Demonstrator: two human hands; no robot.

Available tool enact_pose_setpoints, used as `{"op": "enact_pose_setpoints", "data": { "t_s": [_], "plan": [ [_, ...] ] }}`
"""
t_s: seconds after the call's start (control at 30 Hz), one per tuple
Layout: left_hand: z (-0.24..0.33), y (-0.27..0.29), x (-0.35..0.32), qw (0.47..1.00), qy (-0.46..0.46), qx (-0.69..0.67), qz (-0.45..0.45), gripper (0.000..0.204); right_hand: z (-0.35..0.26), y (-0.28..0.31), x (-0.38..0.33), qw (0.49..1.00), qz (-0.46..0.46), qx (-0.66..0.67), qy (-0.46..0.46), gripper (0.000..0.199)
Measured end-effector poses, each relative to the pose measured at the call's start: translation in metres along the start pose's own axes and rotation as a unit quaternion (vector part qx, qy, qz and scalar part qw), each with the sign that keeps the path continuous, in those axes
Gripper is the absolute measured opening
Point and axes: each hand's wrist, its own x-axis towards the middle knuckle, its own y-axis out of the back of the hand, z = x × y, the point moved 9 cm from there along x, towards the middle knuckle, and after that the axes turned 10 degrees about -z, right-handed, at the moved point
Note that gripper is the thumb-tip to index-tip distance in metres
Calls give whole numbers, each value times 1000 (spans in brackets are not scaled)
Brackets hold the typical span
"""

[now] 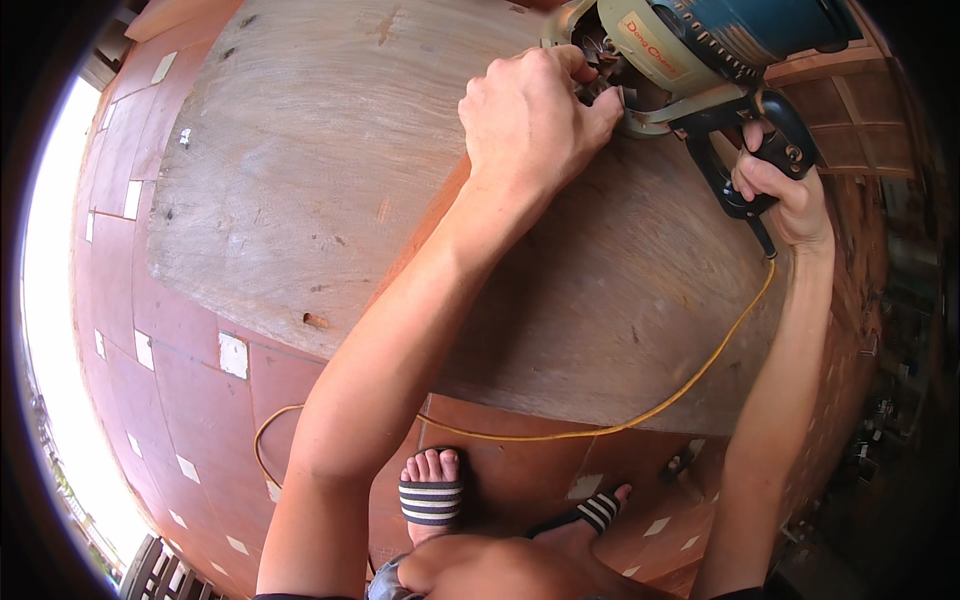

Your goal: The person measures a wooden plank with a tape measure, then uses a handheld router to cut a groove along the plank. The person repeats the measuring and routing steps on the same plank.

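A power router (pixel 665 50) with a blue motor housing, pale metal base and black handle lies tipped on its side at the upper right of a worn wooden board. My right hand (pixel 790 195) is closed round the black handle. At the opening in the router's base is my left hand (pixel 530 120), with curled fingers and the thumb reaching in. What those fingertips pinch is mostly hidden by the hand. Under my left forearm a narrow reddish wood strip (pixel 425 230) shows on the board.
The board's worn top (pixel 290 170) spreads to the left. From the handle a yellow cord (pixel 620 428) loops along the near edge and past my left arm. Reddish tiles with white patches (pixel 233 355) cover the floor. Wooden frames (pixel 845 110) stand at the right.
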Motion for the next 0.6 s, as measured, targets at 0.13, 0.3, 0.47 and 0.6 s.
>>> {"op": "enact_pose_setpoints", "data": {
  "t_s": [0.13,0.3,0.47,0.6],
  "plan": [
    [-3,1,2,1000,9,4,2,39,-3,-10,0,1000,3,-7,6,30],
    [-4,0,2,999,39,-5,-12,41,-4,-17,-1,1000,8,-5,10,22],
    [-4,3,3,999,27,0,20,41,-9,-27,-1,999,23,12,23,20],
    [-5,3,3,999,30,-3,22,43,-11,-32,-3,999,27,12,25,18]
  ]
}}
